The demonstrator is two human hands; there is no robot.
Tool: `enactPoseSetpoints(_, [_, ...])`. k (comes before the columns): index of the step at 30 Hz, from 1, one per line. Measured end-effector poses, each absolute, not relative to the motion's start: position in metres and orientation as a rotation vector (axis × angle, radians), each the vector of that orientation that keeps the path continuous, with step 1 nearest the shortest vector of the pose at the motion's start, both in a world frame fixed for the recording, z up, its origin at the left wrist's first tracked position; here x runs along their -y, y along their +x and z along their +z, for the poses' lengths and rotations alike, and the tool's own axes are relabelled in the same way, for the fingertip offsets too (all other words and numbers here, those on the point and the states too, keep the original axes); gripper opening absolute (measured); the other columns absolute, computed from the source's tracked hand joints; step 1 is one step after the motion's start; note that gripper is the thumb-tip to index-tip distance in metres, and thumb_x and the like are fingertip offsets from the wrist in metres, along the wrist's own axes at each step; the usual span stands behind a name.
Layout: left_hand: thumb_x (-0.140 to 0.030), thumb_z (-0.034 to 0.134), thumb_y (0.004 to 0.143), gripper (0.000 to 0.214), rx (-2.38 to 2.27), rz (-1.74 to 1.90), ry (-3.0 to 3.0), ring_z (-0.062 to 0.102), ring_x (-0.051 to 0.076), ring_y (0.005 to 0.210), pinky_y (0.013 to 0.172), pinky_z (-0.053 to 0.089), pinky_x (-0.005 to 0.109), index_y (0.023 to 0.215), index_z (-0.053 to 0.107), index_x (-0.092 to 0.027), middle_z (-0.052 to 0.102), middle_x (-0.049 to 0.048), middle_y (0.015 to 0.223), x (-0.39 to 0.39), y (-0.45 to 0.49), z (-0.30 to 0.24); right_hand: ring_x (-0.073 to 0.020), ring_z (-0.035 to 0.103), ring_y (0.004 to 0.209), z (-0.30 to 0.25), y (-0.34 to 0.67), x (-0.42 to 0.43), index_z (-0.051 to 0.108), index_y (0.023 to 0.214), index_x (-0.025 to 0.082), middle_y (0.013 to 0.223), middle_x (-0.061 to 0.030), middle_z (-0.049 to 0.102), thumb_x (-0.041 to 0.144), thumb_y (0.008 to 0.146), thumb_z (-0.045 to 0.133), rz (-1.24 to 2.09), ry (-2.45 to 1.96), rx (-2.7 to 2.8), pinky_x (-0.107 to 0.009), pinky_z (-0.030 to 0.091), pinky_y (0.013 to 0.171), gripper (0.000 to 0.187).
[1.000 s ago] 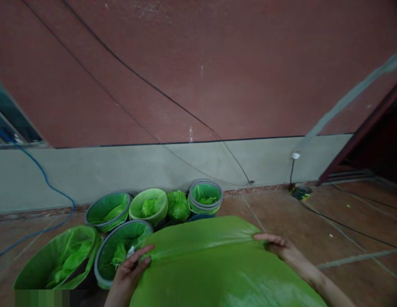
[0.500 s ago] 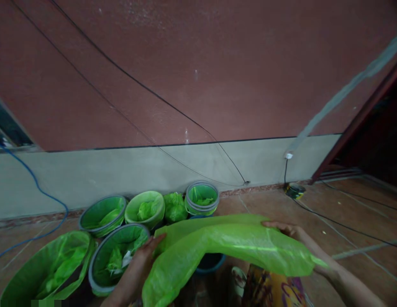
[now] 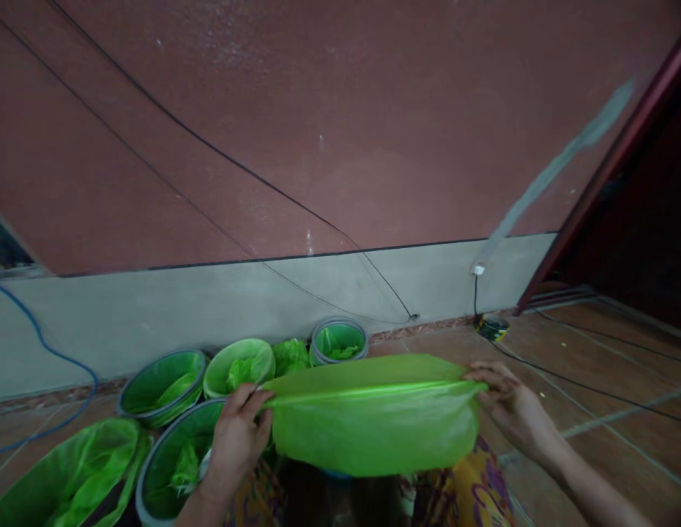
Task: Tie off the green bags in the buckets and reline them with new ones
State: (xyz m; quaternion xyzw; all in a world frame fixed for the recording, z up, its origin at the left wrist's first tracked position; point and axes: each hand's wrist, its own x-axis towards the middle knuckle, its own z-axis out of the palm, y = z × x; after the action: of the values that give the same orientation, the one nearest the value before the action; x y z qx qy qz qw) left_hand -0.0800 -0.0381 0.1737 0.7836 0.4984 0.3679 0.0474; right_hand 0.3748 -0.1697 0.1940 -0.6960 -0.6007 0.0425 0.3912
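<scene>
A thin green plastic bag point(image 3: 373, 432) is stretched between my two hands, with a taut edge running across it. My left hand point(image 3: 240, 432) pinches its left end, and my right hand point(image 3: 508, 406) grips the right end with curled fingers. Below and behind the bag, a blue rim shows only in part. To the left of my left hand stands a grey-rimmed bin point(image 3: 154, 468) lined with green plastic, with something white inside. Just beyond the bag is a round lined bucket point(image 3: 340, 342).
More bins with green liners stand at left: a large one point(image 3: 71, 476), a grey-rimmed one point(image 3: 165, 384) and a pale green one point(image 3: 239, 362). A bunched green bag point(image 3: 291, 357) sits between buckets. Cables run along the wall point(image 3: 318, 285); a small tin point(image 3: 493, 327) stands on the tiled floor.
The bag has gone from draped and twisted to stretched flat between my hands. Its loose right end is now gathered in my right hand, and the view has shifted slightly right.
</scene>
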Motion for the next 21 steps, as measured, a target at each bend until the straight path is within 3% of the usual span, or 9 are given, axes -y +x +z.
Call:
enactPoseSetpoints(4, [-0.034, 0.062, 0.07, 0.016, -1.408, 1.369, 1.958, 0.052, 0.03, 0.121, 0.106, 0.04, 0.044, 0.076, 0.068, -0.02, 0.055, 0.0102, 0.131, 0.04, -0.073, 0.18, -0.0285, 0.046, 0.129, 0.199, 0.368, 0.176, 0.068, 0.083, 0.021, 0.14, -0.0102, 0.05, 0.04, 0.077, 0.058, 0.322, -1.615, 1.255, -0.038, 0.04, 0.104, 0.023])
enactPoseSetpoints(6, [-0.039, 0.062, 0.072, 0.018, -1.294, 1.419, 1.711, 0.049, 0.029, 0.125, 0.107, 0.038, 0.042, 0.074, 0.064, -0.021, 0.057, 0.0085, 0.132, 0.045, -0.069, 0.182, -0.0275, 0.05, 0.125, 0.197, 0.36, 0.175, 0.064, 0.086, 0.021, 0.137, -0.0095, 0.054, 0.041, 0.079, 0.056, 0.451, -1.512, 1.127, -0.036, 0.042, 0.1, 0.022])
enactPoseSetpoints(9, [-0.047, 0.06, 0.075, 0.028, -1.224, 1.411, 1.404, 0.062, 0.025, 0.105, 0.09, 0.05, 0.035, 0.087, 0.057, -0.022, 0.069, 0.0065, 0.107, 0.052, -0.059, 0.184, -0.0207, 0.064, 0.081, 0.191, 0.342, 0.168, 0.057, 0.094, 0.022, 0.095, -0.0069, 0.068, 0.039, 0.079, 0.053, 0.523, -1.471, 0.95, -0.028, 0.05, 0.069, 0.023])
enactPoseSetpoints(11, [-0.05, 0.057, 0.077, 0.034, -1.356, 1.432, 1.332, 0.064, 0.021, 0.082, 0.073, 0.051, 0.03, 0.096, 0.053, -0.022, 0.068, 0.0032, 0.084, 0.055, -0.052, 0.183, -0.0154, 0.054, 0.058, 0.188, 0.329, 0.161, 0.055, 0.097, 0.022, 0.074, -0.001, 0.061, 0.038, 0.079, 0.05, 0.436, -1.523, 0.852, -0.024, 0.042, 0.054, 0.025])
enactPoseSetpoints(16, [-0.045, 0.048, 0.082, 0.029, -1.792, 1.517, 1.529, 0.06, 0.021, 0.07, 0.068, 0.046, 0.031, 0.094, 0.056, -0.019, 0.062, 0.0035, 0.072, 0.047, -0.047, 0.175, -0.0173, 0.056, 0.073, 0.189, 0.309, 0.14, 0.057, 0.097, 0.019, 0.085, -0.0044, 0.062, 0.033, 0.082, 0.044, 0.002, -1.598, 0.93, -0.026, 0.043, 0.066, 0.024])
enactPoseSetpoints(21, [-0.051, 0.054, 0.079, 0.035, -1.561, 1.297, 1.347, 0.066, 0.025, 0.08, 0.072, 0.051, 0.034, 0.091, 0.062, -0.019, 0.069, 0.0064, 0.078, 0.044, -0.048, 0.171, -0.0185, 0.058, 0.066, 0.166, 0.326, 0.12, 0.058, 0.089, 0.019, 0.071, -0.0042, 0.063, 0.034, 0.086, 0.04, 0.088, -1.752, 1.142, -0.027, 0.044, 0.063, 0.024])
